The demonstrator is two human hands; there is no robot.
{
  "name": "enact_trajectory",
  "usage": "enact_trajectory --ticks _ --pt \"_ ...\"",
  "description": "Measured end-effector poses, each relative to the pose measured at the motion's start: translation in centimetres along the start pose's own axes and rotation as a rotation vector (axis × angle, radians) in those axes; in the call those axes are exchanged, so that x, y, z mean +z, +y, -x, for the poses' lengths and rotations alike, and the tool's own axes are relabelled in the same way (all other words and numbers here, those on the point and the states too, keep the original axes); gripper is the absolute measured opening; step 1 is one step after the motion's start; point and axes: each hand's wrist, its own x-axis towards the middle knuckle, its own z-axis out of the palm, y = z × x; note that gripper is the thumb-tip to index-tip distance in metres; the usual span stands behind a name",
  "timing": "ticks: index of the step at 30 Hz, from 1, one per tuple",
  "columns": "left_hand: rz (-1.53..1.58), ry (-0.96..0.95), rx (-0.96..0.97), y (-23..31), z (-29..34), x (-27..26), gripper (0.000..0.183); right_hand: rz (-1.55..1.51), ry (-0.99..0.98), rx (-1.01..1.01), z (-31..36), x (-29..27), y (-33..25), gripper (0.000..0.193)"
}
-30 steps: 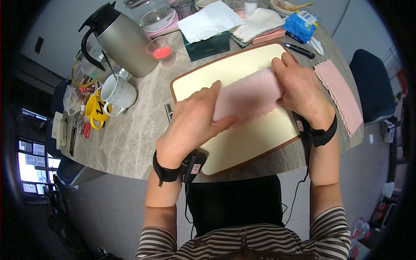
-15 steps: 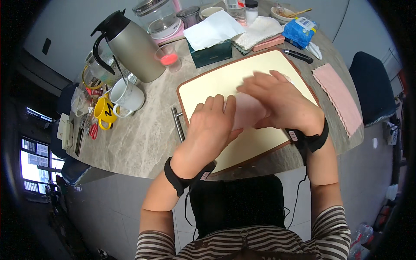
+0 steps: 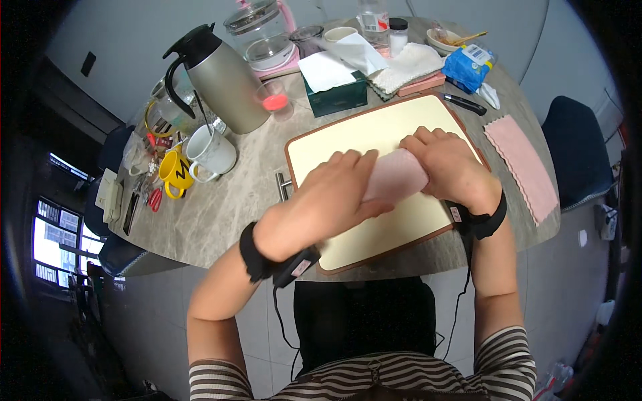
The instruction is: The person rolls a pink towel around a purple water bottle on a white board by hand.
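Note:
Between my two hands is a pink cloth (image 3: pixel 396 175), rolled or folded into a thick bundle, over a cream board (image 3: pixel 364 127) with a brown rim. My left hand (image 3: pixel 328 190) grips its left end, the fingers across the top and the thumb along the near side. At the right end, my right hand (image 3: pixel 451 164) has its fingers curled round the bundle. Part of the cloth is hidden under both hands. Right of the board lies a second pink cloth (image 3: pixel 523 167) with a scalloped edge, spread flat.
Behind the board stand a green tissue box (image 3: pixel 336 99), a steel jug (image 3: pixel 234 87) and a cup with red contents (image 3: pixel 275 103). A black-handled knife (image 3: pixel 465 103) lies at the board's far right corner. White (image 3: pixel 212 154) and yellow mugs (image 3: pixel 175 172) are at left.
My right hand, raised and blurred before, has come down and closed round the right end of the pink cloth. The left hand keeps its hold, with its forearm swung outward.

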Motion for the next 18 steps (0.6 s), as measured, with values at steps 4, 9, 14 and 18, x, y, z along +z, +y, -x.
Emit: enact_trajectory --ticks 4,9,14,18 --pt "0.244 -0.239 -0.078 -1.1 -2.6 0.2 0.064 -0.055 0.043 -0.039 -0.1 -0.1 0.0 0.048" --pt "0.611 -0.444 -0.09 -2.5 -3.5 0.2 0.064 -0.078 0.234 -0.122 -0.4 -0.6 0.2 0.052" --pt "1.591 -0.437 -0.268 -3.0 -2.0 2.6 0.062 0.058 0.531 -0.162 -0.7 -1.6 0.6 0.044" --pt "2.054 -0.427 -0.312 -2.2 -1.2 4.3 0.061 0.094 0.563 -0.163 -0.9 -1.6 0.9 0.043"
